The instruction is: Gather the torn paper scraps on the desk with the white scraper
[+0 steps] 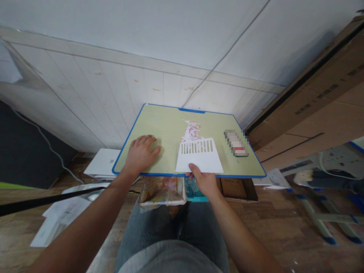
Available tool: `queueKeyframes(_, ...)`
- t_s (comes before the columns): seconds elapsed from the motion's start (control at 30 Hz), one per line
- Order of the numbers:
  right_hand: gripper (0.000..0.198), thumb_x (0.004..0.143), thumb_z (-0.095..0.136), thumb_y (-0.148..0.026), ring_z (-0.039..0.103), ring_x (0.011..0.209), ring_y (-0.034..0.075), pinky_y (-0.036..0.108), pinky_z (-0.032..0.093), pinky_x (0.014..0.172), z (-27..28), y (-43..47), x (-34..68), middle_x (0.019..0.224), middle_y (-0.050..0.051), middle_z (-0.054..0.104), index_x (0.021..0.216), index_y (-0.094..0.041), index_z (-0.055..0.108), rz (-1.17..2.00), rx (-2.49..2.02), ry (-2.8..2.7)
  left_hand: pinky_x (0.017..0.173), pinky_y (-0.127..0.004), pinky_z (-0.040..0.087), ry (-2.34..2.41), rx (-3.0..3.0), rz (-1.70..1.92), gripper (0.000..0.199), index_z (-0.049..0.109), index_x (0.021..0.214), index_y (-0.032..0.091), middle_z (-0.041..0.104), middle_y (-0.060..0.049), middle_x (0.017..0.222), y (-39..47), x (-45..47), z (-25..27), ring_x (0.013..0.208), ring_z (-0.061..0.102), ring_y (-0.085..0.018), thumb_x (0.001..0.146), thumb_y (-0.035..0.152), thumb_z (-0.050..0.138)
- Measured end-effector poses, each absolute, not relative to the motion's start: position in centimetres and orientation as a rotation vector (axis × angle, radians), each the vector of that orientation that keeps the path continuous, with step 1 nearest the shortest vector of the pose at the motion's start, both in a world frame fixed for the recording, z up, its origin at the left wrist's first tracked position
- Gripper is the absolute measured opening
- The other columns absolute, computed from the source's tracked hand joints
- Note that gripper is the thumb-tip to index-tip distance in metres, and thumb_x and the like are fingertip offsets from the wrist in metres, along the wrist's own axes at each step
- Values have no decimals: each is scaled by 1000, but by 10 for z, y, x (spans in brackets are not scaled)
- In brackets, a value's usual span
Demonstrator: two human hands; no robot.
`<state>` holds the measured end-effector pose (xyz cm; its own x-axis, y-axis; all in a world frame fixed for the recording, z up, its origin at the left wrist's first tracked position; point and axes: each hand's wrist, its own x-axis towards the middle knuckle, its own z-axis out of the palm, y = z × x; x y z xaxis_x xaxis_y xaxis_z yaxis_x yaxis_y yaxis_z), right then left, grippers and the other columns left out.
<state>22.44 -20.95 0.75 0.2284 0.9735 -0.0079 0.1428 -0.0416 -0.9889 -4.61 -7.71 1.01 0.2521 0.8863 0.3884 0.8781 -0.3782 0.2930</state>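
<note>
My left hand [143, 151] rests palm down on the left part of a small yellow-green table [165, 125] with a blue rim, its fingers a little apart and nothing in them. My right hand [203, 180] is at the table's near edge, thumb on top and fingers curled below, gripping a flat white slotted sheet [199, 162]. This piece is trapezoid-shaped, with a row of long slots along its far side. Just beyond the slots lies a loose pile of pink and white scraps [192, 131], touching or nearly touching the sheet's far edge.
A blurred-out oblong item [236, 144] lies at the table's right. Below the near edge are a plastic-lined bin [163, 197], a teal basket [196, 193] and a cardboard box [239, 189]. Large cartons [313, 106] stand to the right; a white wall [142, 79] rises behind.
</note>
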Motion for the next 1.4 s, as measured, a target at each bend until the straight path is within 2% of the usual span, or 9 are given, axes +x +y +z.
queueKeyframes(0.2,59,93,84,-84,73,61,27,46,73,77,9,-211,225,68,7,79,67,-32,75,1013,-1441,-1145,134,-62,51,1747,2460,803,49,83,142,17,80,-22,158,-76,-45,8,153,71,-43,110,47,61)
queueKeyframes(0.33,51,90,88,-77,71,58,27,45,69,65,14,-212,230,66,6,78,73,-31,76,1042,-1385,-1114,134,-61,52,1756,2464,795,48,83,142,19,81,-21,158,-77,-45,8,153,71,-42,110,47,62)
queueKeyframes(0.43,48,88,88,-75,70,55,28,45,68,61,16,-210,239,66,4,77,80,-30,74,925,-1371,-966,134,-61,52,1755,2460,795,46,84,142,21,81,-20,159,-77,-45,8,154,71,-41,110,46,63)
queueKeyframes(0.57,50,88,85,-76,72,57,27,44,68,65,14,-201,257,68,4,79,88,-28,72,669,-1445,-787,134,-61,52,1763,2450,788,43,84,141,23,81,-18,160,-77,-46,9,154,70,-40,109,44,64)
queueKeyframes(0.73,53,89,85,-78,75,61,26,42,67,70,10,-180,263,73,6,82,92,-25,74,609,-1471,-861,134,-62,52,1758,2444,797,43,84,141,23,81,-18,160,-77,-46,8,154,70,-41,109,44,65)
queueKeyframes(1.0,55,90,81,-82,74,61,25,43,67,72,15,-146,256,72,5,81,87,-27,73,626,-1463,-1031,136,-60,50,1761,2444,799,43,83,142,23,79,-18,161,-78,-46,8,155,69,-40,110,45,64)
queueKeyframes(1.27,50,95,77,-76,74,63,25,43,67,74,13,-144,267,73,5,80,86,-27,71,535,-1481,-1014,134,-61,52,1760,2456,792,45,83,140,18,80,-21,160,-77,-46,8,153,71,-42,109,45,64)
queueKeyframes(1.4,55,93,77,-82,75,64,26,44,67,73,14,-142,265,70,6,78,81,-29,70,559,-1491,-1064,135,-61,52,1758,2450,786,44,83,141,20,80,-20,159,-77,-46,9,153,71,-41,110,45,64)
